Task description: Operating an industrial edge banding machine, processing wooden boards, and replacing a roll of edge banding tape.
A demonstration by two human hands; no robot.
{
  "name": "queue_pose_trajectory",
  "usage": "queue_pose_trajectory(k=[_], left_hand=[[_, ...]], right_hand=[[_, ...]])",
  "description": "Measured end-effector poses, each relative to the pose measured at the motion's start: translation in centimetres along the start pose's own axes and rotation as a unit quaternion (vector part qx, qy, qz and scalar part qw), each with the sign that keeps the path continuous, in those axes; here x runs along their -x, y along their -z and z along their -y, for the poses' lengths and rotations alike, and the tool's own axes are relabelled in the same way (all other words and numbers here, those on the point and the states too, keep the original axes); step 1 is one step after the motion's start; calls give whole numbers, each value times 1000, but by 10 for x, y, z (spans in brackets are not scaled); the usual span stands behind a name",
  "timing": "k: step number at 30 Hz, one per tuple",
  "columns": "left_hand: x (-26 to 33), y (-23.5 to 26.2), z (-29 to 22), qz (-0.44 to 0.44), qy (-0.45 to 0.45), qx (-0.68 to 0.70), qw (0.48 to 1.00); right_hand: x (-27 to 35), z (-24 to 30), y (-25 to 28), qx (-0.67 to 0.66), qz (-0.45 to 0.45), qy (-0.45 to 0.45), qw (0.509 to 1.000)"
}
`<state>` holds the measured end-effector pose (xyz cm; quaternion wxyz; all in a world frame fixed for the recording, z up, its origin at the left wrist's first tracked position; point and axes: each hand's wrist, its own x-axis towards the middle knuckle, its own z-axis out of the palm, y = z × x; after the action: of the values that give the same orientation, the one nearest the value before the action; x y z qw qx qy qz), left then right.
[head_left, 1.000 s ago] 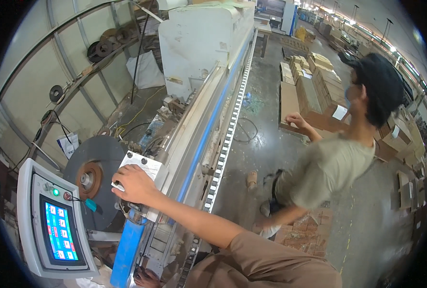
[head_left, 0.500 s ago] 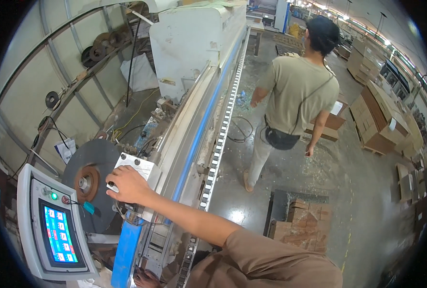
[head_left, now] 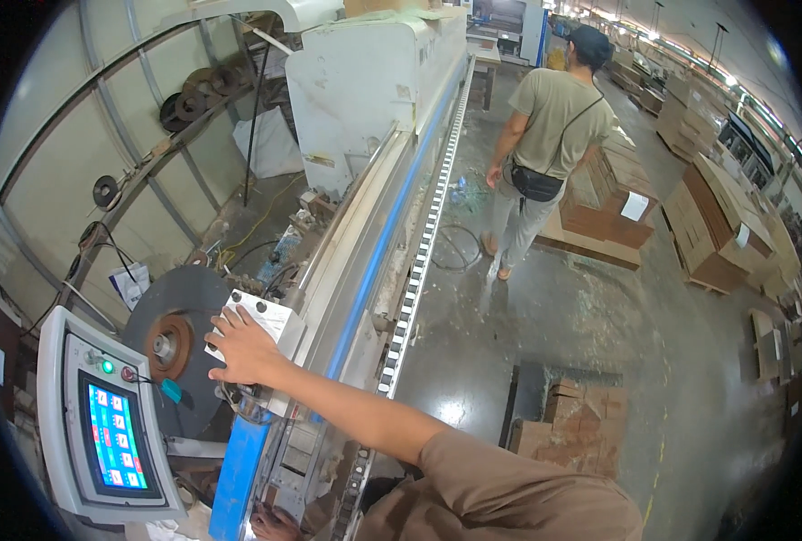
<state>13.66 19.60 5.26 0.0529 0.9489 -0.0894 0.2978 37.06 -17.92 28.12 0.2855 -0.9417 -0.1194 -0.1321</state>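
Where the hand rests: the right hand lies palm down on a white metal cover plate at the near left end of a long edge-working machine, with the arm reaching in from the lower right.
Grip: flat and spread, fingers fanned across the plate's near left corner and closed around nothing.
Left hand: out of view.
Plate's place: it sits on the machine's top, just right of a large grey disc with a rust-coloured hub and left of the blue guide rail.
Step in hand: by the look of it, a press or steadying touch on the plate, not a lift; no edge is pinched.
Next move calls for: as a judgement only, shifting the plate would need the fingers to curl under its rim while keeping clear of the disc just beside them.
Near left: a grey control panel with a lit blue screen and a green lamp.
Along the machine: a segmented feed track runs away to the far end.
Far right: a co-worker with a waist bag stands turned away on the dusty floor, near stacks of brown boards.
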Motion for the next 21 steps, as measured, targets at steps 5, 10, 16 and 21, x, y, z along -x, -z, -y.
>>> queue_pose_trajectory(k=[5, 10, 16, 21], left_hand=[[6, -7, 13, -71, -71, 10, 995], [9, -4, 14, -37, -30, 25, 999], [-7, 16, -8, 50, 33, 36, 998], [2, 5, 3, -13, -24, 33, 999]], right_hand=[[-2, 5, -1, -5, -1, 3, 1000], [-1, 6, -5, 2, -39, 13, 999], [2, 2, -2, 9, -28, 2, 1000], [0, 4, -1, -5, -18, 4, 1000]])
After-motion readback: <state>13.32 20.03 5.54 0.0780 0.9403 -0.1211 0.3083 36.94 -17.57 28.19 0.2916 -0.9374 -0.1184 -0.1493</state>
